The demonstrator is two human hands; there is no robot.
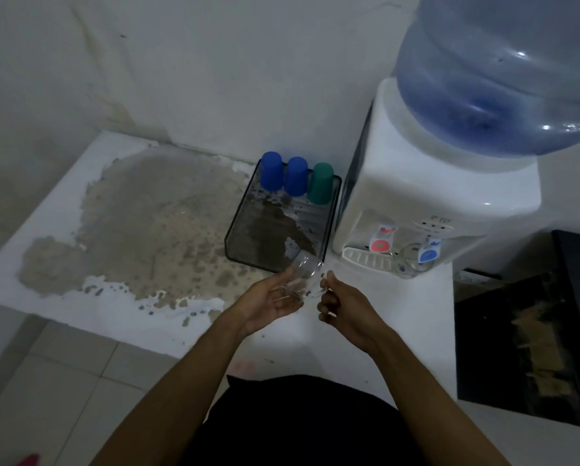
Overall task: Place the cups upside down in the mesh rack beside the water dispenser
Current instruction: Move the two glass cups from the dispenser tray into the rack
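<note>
A black mesh rack [244,227] sits on the white counter, left of the water dispenser [426,193]. Upside down along its far edge stand two blue cups [271,171] [296,176] and a green cup [320,183]. I hold a clear glass mug [303,275] tilted on its side just in front of the rack's near right corner. My left hand [275,297] cups its body from below. My right hand [340,301] pinches its handle. Another clear glass [411,260] stands on the dispenser's drip tray under the blue tap.
The counter [63,230] has a large patch of worn, flaked paint on the left. A big blue water bottle [503,68] tops the dispenser. A dark object [530,334] lies at the right, beyond the counter edge. Tiled floor shows at lower left.
</note>
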